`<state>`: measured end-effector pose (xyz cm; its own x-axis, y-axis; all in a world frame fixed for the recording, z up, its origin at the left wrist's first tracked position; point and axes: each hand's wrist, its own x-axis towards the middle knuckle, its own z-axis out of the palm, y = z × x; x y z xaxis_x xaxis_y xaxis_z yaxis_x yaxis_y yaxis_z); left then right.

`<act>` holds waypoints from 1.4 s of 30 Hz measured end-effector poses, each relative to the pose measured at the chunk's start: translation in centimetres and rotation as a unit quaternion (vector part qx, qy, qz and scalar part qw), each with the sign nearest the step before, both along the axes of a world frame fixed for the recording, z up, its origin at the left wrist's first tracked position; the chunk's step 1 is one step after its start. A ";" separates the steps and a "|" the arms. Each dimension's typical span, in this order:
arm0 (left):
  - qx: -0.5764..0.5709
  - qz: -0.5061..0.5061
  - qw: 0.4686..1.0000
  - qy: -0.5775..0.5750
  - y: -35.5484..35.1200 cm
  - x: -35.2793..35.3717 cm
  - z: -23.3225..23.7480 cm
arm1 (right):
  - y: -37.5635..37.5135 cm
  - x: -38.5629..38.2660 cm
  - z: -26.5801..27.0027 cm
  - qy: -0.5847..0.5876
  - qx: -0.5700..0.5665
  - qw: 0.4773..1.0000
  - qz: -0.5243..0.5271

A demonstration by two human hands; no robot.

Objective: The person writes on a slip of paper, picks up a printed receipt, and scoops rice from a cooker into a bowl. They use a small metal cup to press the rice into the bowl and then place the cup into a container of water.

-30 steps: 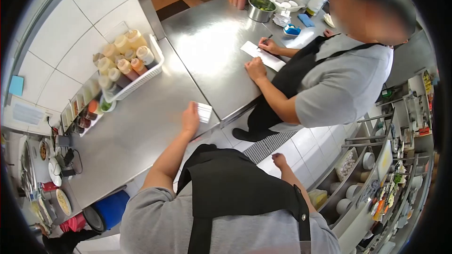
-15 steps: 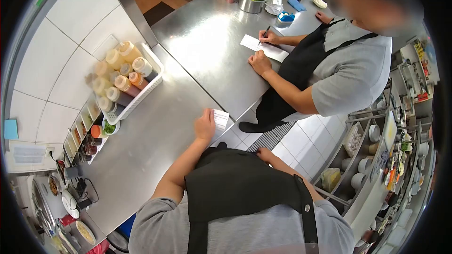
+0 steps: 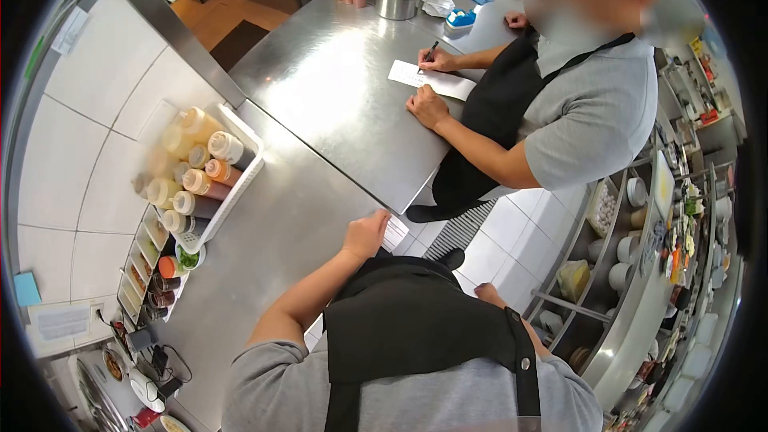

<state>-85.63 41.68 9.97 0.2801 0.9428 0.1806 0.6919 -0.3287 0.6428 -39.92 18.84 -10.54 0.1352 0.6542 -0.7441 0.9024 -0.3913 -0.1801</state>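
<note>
At the steel counter [image 3: 280, 208], left fingers [image 3: 378, 222] pinch paper [image 3: 395, 234]; right fingers [image 3: 482, 290], above tiles [image 3: 490, 250], look curled.

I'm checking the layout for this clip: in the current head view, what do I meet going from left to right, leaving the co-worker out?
Blue note on the wall → white basket of squeeze bottles → left hand → paper slip it holds → right hand.

Gap btw. basket [image 3: 238, 190] & L hand [image 3: 367, 234]
</note>
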 end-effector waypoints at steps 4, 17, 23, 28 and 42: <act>0.010 0.009 1.000 -0.016 0.1 0.2 -0.2 | 1.0 -4.7 2.5 0.038 -0.054 0.995 0.071; 0.013 0.002 0.999 -0.040 0.2 0.1 0.1 | 14.3 -7.5 4.7 0.087 0.154 0.984 -0.006; 0.016 0.010 0.999 -0.035 0.0 0.1 0.1 | 11.7 -7.1 2.7 0.071 0.097 0.992 0.029; -0.001 0.033 0.999 -0.026 0.0 0.3 -0.3 | 8.3 -3.5 -2.2 0.059 -0.009 0.992 0.113; -0.142 -0.186 0.970 -0.059 -3.2 13.6 -1.3 | 5.6 1.5 1.5 0.092 0.079 0.990 -0.075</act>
